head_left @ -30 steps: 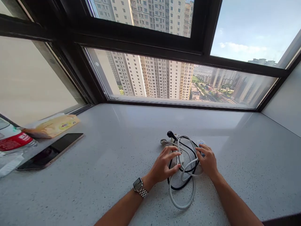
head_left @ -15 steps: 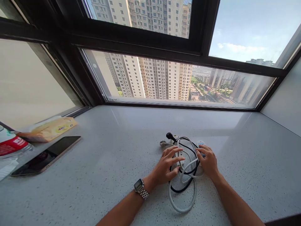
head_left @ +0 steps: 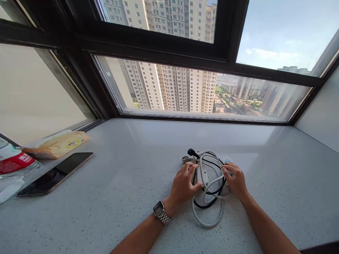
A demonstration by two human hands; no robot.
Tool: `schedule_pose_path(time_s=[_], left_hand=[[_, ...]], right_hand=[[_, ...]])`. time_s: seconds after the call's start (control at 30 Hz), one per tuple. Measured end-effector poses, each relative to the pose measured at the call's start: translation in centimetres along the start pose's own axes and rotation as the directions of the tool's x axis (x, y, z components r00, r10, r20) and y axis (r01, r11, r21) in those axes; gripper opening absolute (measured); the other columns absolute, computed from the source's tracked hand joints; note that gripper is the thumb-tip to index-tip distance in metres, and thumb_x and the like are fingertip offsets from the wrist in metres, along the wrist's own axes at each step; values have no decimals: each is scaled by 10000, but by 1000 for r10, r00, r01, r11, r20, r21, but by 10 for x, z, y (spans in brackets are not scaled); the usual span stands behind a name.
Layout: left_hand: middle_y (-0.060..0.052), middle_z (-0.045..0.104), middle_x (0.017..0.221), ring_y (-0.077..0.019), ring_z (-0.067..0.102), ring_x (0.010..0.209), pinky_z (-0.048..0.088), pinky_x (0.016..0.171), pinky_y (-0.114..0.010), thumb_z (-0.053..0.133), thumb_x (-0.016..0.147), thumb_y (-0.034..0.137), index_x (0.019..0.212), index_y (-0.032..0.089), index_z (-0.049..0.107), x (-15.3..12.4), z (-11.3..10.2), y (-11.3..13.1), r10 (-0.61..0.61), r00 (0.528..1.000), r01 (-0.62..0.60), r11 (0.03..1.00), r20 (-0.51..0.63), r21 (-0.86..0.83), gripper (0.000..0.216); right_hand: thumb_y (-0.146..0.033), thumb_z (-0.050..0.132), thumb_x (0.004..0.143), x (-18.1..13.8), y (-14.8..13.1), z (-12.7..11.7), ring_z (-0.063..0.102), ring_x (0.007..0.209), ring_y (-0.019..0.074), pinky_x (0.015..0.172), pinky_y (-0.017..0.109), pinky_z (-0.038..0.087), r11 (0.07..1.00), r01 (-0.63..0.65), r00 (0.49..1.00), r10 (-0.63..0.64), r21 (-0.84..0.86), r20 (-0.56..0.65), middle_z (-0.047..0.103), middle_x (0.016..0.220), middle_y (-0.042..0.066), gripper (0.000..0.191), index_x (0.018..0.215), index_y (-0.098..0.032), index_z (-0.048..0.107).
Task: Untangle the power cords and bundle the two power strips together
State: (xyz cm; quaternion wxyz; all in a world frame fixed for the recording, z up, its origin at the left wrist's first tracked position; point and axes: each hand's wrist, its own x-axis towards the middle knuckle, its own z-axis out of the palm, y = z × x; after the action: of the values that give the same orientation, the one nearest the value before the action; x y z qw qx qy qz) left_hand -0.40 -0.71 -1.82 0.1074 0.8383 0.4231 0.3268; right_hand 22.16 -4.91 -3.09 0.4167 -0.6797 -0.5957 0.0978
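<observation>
A tangle of white and black cables [head_left: 209, 183] with a white power strip lies on the speckled grey sill [head_left: 127, 183] in the middle. My left hand [head_left: 184, 185], with a metal watch on the wrist, rests on the tangle's left side, fingers curled round the strip and cables. My right hand [head_left: 235, 181] presses on the right side, fingers bent over a small white piece with a blue spot [head_left: 227, 161]. A black plug [head_left: 192, 152] sticks out at the far end of the bundle.
At the left lie a dark phone [head_left: 55, 173], a yellow tissue pack [head_left: 57, 144] and a plastic bottle with a red label [head_left: 13, 162]. A black-framed window [head_left: 169, 49] runs along the back, and a white wall [head_left: 317, 116] closes the right side.
Both hands have slid slightly away from me with the bundle, and my left fingers have closed more tightly on its left side. The cable loop sits a little farther right.
</observation>
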Motion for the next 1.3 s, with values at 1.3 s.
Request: schedule_pose_path(time_s=[1.3], left_hand=[[-126, 94, 1542, -347, 97, 1404, 231, 1118, -507, 545, 748, 682, 1488, 242, 107, 0, 14, -13, 198, 965, -93, 873, 173, -478, 965]], right_hand=[[-471, 456, 878, -31, -32, 18, 463, 1253, 288, 944, 373, 471, 978, 123, 992, -123, 168, -10, 407, 1437, 73, 461, 1285, -271, 537]])
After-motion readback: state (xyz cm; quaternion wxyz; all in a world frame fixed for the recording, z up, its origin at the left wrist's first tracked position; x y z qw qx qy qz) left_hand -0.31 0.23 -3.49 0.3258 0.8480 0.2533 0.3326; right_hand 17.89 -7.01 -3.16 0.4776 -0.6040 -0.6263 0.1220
